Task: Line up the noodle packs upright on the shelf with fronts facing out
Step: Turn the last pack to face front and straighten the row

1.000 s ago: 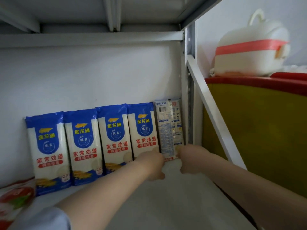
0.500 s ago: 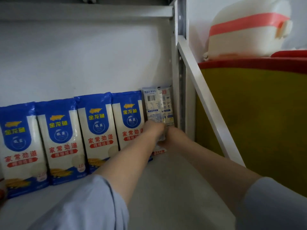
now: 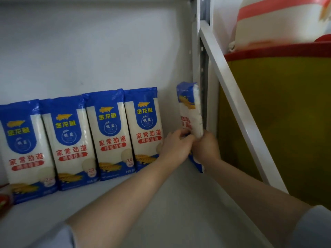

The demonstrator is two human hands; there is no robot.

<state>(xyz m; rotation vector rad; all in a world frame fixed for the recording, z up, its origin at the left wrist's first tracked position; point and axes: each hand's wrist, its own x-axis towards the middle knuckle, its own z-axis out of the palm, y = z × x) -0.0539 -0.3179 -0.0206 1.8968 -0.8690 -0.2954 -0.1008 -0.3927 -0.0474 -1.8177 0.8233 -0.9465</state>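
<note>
Several blue-and-white noodle packs (image 3: 107, 133) stand upright against the back wall of the white shelf (image 3: 179, 203), fronts facing out. At the right end of the row, one more noodle pack (image 3: 190, 111) stands edge-on beside the metal upright, its blue front partly turned towards me. My left hand (image 3: 176, 147) grips its left side near the middle. My right hand (image 3: 206, 147) grips its right side at the same height. The pack's bottom corner (image 3: 198, 167) shows below my hands, at the shelf surface.
A slotted metal upright (image 3: 201, 51) and a slanted white brace (image 3: 232, 90) bound the shelf on the right. Beyond them stands a yellow bin with a red rim (image 3: 277, 122) and a white appliance (image 3: 279, 20) on top. A red pack (image 3: 4, 201) lies at the far left.
The rightmost pack showed its printed back before; now it is rotated edge-on with the blue front coming round. Both hands moved up from its bottom edge to grip its middle. The camera moved closer.
</note>
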